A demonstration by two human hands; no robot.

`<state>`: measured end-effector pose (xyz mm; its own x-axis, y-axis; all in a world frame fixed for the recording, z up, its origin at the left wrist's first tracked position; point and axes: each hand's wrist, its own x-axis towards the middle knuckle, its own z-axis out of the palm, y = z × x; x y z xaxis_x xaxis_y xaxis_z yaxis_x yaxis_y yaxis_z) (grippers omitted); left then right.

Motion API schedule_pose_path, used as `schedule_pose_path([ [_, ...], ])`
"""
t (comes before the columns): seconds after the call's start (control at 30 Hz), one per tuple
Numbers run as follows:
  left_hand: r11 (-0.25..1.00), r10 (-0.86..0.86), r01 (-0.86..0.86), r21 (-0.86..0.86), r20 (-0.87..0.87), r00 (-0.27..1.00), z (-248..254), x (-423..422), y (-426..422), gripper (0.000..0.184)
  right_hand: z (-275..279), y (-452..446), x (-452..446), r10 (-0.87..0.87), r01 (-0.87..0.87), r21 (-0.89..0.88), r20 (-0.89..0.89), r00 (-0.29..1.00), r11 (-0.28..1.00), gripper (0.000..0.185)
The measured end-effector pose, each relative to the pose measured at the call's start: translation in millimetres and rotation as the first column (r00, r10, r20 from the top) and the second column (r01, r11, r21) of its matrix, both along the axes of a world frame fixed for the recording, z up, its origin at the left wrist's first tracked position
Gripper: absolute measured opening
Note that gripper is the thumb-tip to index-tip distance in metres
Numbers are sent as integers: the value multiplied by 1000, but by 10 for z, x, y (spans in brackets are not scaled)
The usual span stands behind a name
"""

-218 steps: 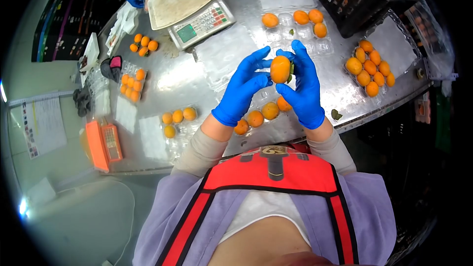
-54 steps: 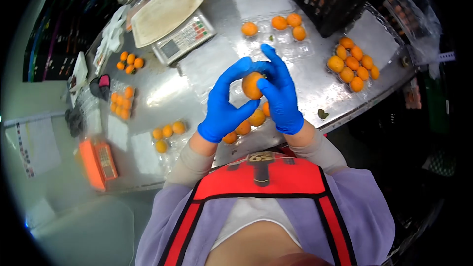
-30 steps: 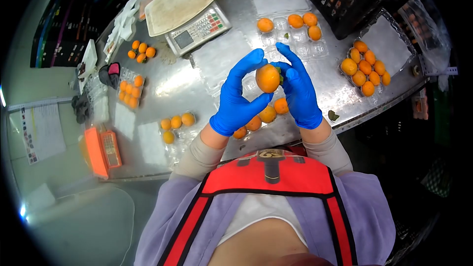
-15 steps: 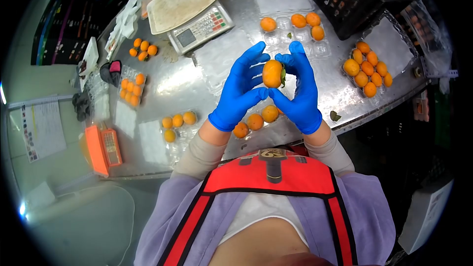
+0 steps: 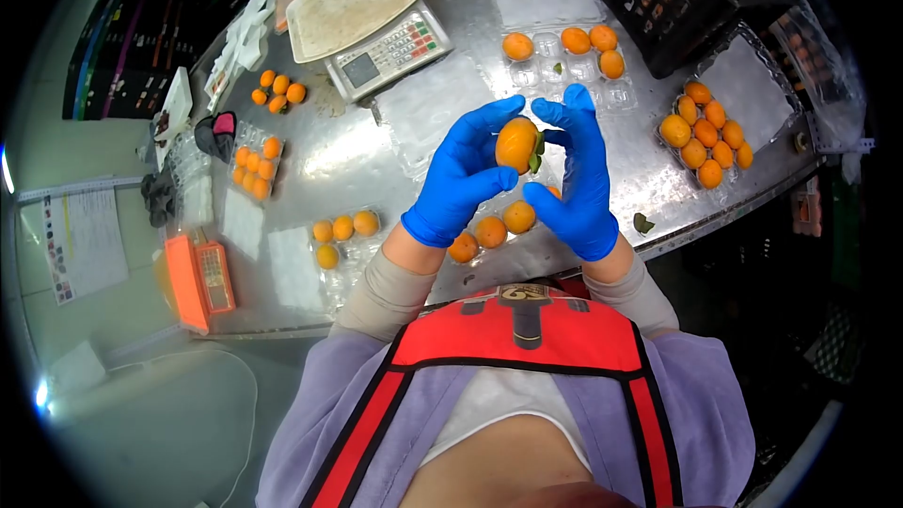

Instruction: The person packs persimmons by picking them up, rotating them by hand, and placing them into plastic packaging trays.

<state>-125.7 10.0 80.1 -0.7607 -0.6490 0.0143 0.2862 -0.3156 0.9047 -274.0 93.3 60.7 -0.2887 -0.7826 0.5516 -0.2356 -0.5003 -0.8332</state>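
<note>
An orange persimmon [image 5: 514, 146] with a green leafy cap on its right side is gripped in my left hand [image 5: 458, 169], which wears a blue glove. My right hand [image 5: 578, 179], gloved too, curves around the cap side with thumb and fingers apart, and a gap shows between it and the fruit. Under my hands several persimmons [image 5: 490, 231] lie in a row, partly hidden by the right glove. Beyond my fingers is a clear plastic tray [image 5: 550, 71] with several persimmons in its cups and others of its cups bare.
At the right stands a filled persimmon tray [image 5: 705, 134]; behind it is a black crate [image 5: 673, 14]. A weighing scale [image 5: 386, 52] occupies the back left. More persimmon trays [image 5: 254, 169] sit left, near an orange device [image 5: 198, 282]. A loose leaf [image 5: 643, 223] lies near the right edge.
My right hand has drawn away from the persimmon, its thumb and fingers parting from it. The fruit has tilted and shifted slightly left, staying with my left hand.
</note>
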Motion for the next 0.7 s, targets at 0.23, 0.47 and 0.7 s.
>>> schedule_pose_path([
  [0.23,972,74,-68,-224,18,997,-10,5,30,76,13,-39,92,39,-39,-3,185,982,999,87],
  [0.47,912,109,-90,-400,23,994,-36,2,20,74,-4,-35,119,68,-87,52,296,953,995,84],
  [0.7,862,151,-86,-499,91,984,-64,17,32,70,-3,-39,114,87,-140,87,447,890,986,76],
])
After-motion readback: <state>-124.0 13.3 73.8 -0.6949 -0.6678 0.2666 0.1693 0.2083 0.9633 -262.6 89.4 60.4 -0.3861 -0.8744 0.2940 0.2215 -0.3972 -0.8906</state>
